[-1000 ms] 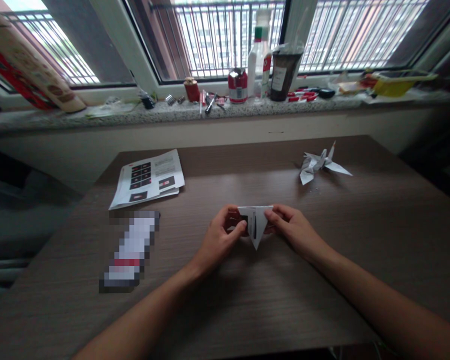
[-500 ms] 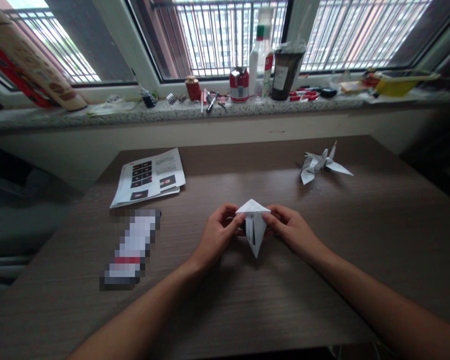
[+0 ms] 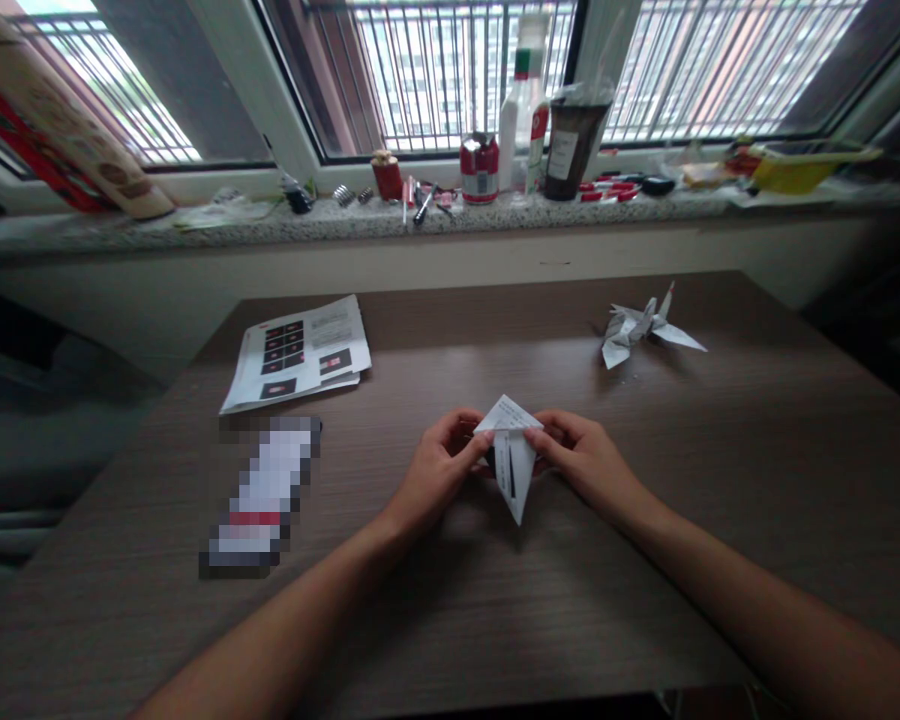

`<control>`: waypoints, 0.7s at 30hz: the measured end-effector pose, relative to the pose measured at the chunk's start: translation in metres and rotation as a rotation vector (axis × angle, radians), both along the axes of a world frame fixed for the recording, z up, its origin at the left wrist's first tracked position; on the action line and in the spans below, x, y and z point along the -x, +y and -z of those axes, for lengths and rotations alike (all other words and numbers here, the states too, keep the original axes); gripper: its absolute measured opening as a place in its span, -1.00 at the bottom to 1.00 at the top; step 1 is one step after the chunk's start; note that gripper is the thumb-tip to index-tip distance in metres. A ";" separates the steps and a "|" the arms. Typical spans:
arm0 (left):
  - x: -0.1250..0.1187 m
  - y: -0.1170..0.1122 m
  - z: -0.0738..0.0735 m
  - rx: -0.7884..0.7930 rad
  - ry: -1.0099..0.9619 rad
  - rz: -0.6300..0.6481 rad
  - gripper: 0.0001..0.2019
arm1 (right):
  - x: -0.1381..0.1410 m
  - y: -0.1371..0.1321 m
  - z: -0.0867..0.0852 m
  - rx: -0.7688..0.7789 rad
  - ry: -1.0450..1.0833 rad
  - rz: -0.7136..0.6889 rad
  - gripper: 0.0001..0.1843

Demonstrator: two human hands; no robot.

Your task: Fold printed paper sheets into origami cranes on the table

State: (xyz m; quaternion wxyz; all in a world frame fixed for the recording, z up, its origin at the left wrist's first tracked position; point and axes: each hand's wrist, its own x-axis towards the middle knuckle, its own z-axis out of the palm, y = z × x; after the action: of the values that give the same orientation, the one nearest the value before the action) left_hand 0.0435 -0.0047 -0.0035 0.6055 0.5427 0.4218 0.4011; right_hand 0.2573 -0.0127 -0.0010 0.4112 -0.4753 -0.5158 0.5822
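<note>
A folded white paper piece (image 3: 513, 460) with printed marks, kite-shaped with its point toward me, is held just above the brown wooden table (image 3: 450, 600). My left hand (image 3: 439, 475) pinches its left side and my right hand (image 3: 589, 465) pinches its right side. The fingers of both hands are closed on the paper. A finished paper crane (image 3: 641, 325) rests on the table at the far right, well away from both hands.
A printed leaflet (image 3: 300, 352) lies at the far left of the table, with a blurred flat object (image 3: 262, 497) in front of it. The stone windowsill (image 3: 345, 225) behind holds a red can, bottles, a dark cup, small tools and a yellow tray.
The paper's top flap has lifted into a peak and the shape has grown narrower and longer toward me. Both hands kept their hold and shifted slightly.
</note>
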 end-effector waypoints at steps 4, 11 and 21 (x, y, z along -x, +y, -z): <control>-0.001 0.000 0.000 -0.013 0.014 -0.003 -0.74 | 0.000 0.000 0.002 -0.029 -0.006 -0.006 -0.63; -0.002 -0.001 -0.003 -0.015 -0.037 0.005 -0.74 | 0.001 0.000 0.005 -0.024 -0.014 -0.002 -0.62; -0.001 0.001 0.000 -0.106 0.039 0.004 -0.83 | 0.002 -0.001 0.001 -0.044 -0.058 0.013 -0.64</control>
State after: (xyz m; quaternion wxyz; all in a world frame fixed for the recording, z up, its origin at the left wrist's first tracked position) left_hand 0.0446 -0.0035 -0.0032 0.5684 0.5826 0.4106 0.4110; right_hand 0.2556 -0.0133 -0.0023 0.4102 -0.4862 -0.5369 0.5542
